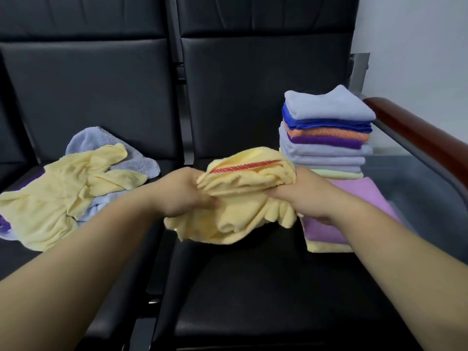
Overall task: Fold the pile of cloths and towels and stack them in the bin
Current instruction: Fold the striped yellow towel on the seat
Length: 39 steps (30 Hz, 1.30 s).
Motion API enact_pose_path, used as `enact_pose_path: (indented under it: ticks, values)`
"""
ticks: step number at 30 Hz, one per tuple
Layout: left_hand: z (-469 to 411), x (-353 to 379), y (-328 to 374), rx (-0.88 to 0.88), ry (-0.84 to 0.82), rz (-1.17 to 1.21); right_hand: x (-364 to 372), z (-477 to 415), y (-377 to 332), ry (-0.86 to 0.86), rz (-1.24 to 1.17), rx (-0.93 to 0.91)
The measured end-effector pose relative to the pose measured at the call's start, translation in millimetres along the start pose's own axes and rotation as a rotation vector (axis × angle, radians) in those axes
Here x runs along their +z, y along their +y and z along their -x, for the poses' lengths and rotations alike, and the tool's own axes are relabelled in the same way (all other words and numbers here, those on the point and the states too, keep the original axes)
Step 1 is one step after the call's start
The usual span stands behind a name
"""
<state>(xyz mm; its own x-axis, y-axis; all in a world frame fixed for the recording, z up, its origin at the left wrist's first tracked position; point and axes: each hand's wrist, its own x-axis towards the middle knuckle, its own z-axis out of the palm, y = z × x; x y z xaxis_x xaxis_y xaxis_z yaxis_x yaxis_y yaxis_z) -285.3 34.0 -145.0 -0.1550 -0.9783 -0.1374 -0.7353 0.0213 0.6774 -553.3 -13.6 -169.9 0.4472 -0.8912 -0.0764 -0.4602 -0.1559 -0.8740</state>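
Head view: left hand and right hand clutch a bunched yellow towel beside the tall folded stack; loose pile well left of it isn't folded yet; no bin in sight.

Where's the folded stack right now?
Head view, right of centre: the folded stack stands on the black seat, beside the wooden armrest, just behind the right hand gripping the yellow towel.
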Motion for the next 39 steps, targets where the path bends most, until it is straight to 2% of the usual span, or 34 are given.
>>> enact_pose_path:
  ticks: [4,5,7,8,9,11,12,17,23,26,36,39]
  values:
    - [5.3,-3.0,-4.7,0.024,0.024,0.815,-1.8,6.4,-7.7,-0.134,-0.294,-0.013]
    - [6.8,-3.5,-3.0,0.037,0.026,0.919,-3.0,9.9,-13.0,-0.185,-0.267,0.010]
    - [10.9,-5.6,1.4,0.059,-0.030,0.948,-3.2,15.3,-23.8,-0.208,-0.025,0.017]
    - [16.0,-7.6,2.6,0.072,-0.077,0.859,-1.9,18.6,-28.2,-0.185,0.129,0.025]
    - [22.1,-9.3,5.2,0.090,-0.109,0.672,-1.2,21.8,-31.2,-0.156,0.264,0.042]
    - [32.0,-9.2,10.5,0.076,-0.114,0.148,0.2,27.9,-36.2,-0.130,0.425,0.084]
    - [34.5,-10.1,14.0,0.051,-0.100,-0.039,-0.9,31.4,-41.9,-0.129,0.481,0.093]
    - [32.5,-42.7,45.5,-0.024,0.028,-0.412,-17.6,29.5,-80.7,-0.134,0.649,0.086]
    - [36.5,-121.4,98.8,0.025,0.214,-0.597,-71.4,14.6,-163.3,-0.002,0.747,0.033]
    - [33.0,-145.7,113.4,0.040,0.306,-0.637,-87.1,-1.7,-185.1,0.127,0.781,-0.027]
    - [3.1,-149.7,84.0,0.050,0.636,-0.812,-85.0,-45.3,-160.5,0.551,0.938,-0.156]
    - [7.7,-139.7,67.9,0.076,0.626,-0.861,-83.7,-38.9,-141.9,0.546,0.901,-0.218]
